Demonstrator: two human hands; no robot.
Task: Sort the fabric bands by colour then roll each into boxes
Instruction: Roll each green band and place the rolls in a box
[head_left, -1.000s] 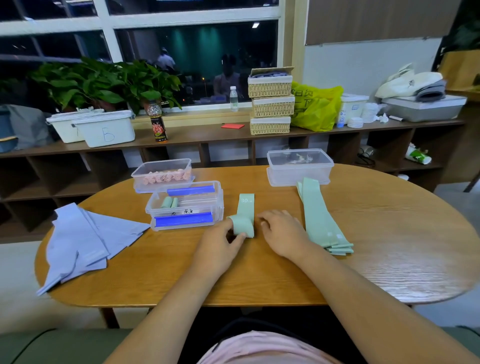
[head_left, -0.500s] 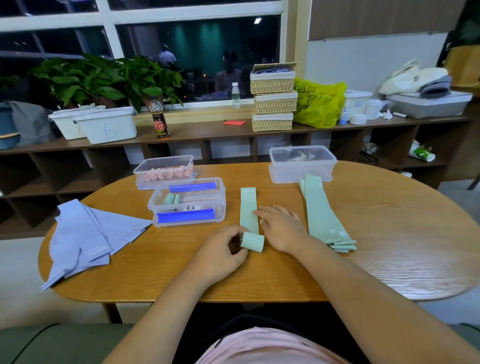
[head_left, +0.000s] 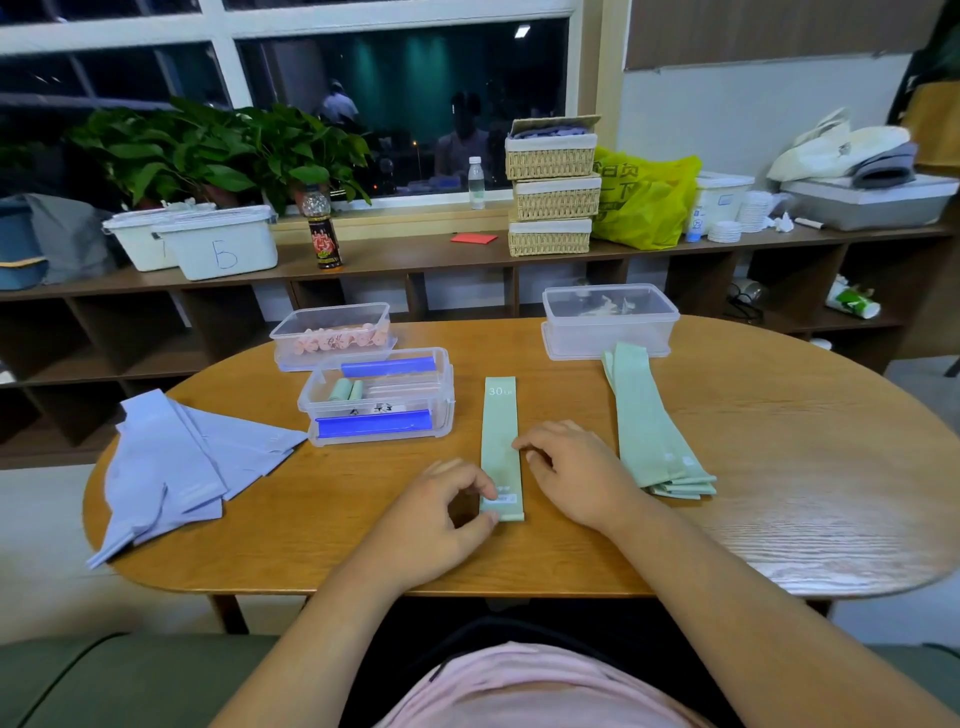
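A single pale green band (head_left: 500, 431) marked "30" lies flat and lengthwise on the wooden table (head_left: 779, 467). My left hand (head_left: 436, 514) pinches its near end between thumb and forefinger. My right hand (head_left: 576, 467) rests beside the band, fingertips touching its right edge halfway along. To the right lies a stack of several more green bands (head_left: 649, 431). A heap of lavender bands (head_left: 171, 457) is spread at the left. The clear box with blue clips (head_left: 441, 400) holds two green rolls (head_left: 345, 389).
A clear box (head_left: 332, 358) of pink rolls stands behind the clip box. Another lidded clear box (head_left: 608, 332) sits at the back right, just beyond the green stack. A shelf unit with bins, baskets and bottles runs behind the table.
The green band was rolled up partway. The roll came back towards me and opened out, and the band now lies flat. My left hand followed to its near end.
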